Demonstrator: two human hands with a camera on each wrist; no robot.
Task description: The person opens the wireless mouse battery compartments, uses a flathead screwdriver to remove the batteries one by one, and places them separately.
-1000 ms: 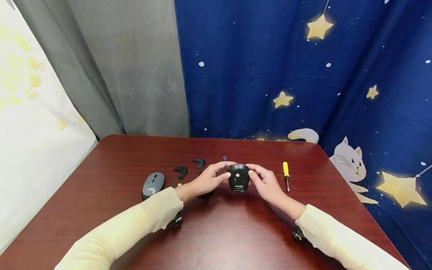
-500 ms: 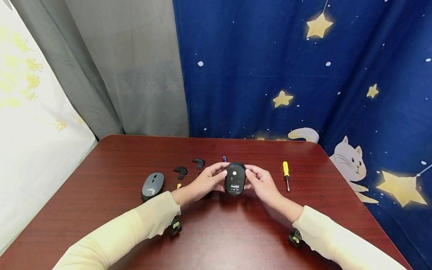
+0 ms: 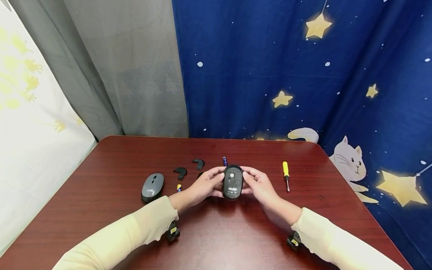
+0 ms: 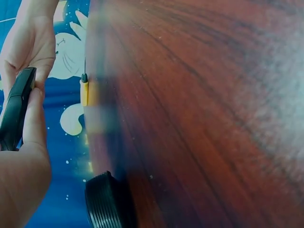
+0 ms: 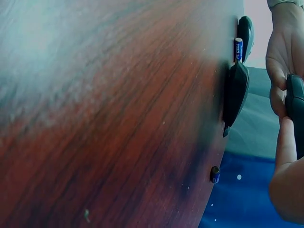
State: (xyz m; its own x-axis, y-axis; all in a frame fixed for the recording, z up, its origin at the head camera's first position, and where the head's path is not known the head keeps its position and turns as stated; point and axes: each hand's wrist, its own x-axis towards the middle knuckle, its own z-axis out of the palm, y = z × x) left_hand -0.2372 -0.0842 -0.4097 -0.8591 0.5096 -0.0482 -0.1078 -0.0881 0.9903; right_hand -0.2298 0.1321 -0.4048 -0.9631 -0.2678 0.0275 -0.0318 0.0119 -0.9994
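A black computer mouse point(image 3: 233, 182) is held up over the table with its underside, bearing a printed label, facing the head camera. My left hand point(image 3: 202, 186) grips its left edge, thumb on the underside and fingers behind. On the opposite edge, my right hand point(image 3: 262, 188) pinches it the same way. Both wrist views catch the mouse point(image 4: 18, 109) from the side between the two hands. Beneath the left hand lies a dark ribbed mouse point(image 5: 237, 90), mostly hidden in the head view.
Left on the table point(image 3: 216, 240) lie a grey mouse point(image 3: 153, 186), a yellow-tipped battery point(image 3: 179, 187) and two curved black pieces, one nearer point(image 3: 180, 172) and one farther point(image 3: 198, 163). A blue battery point(image 3: 224, 161) lies behind the hands. Rightward is a yellow-handled screwdriver point(image 3: 286, 175).
Both hands have brought the held mouse slightly left and lower, tilting its underside further toward the head camera. More of the two batteries shows now.
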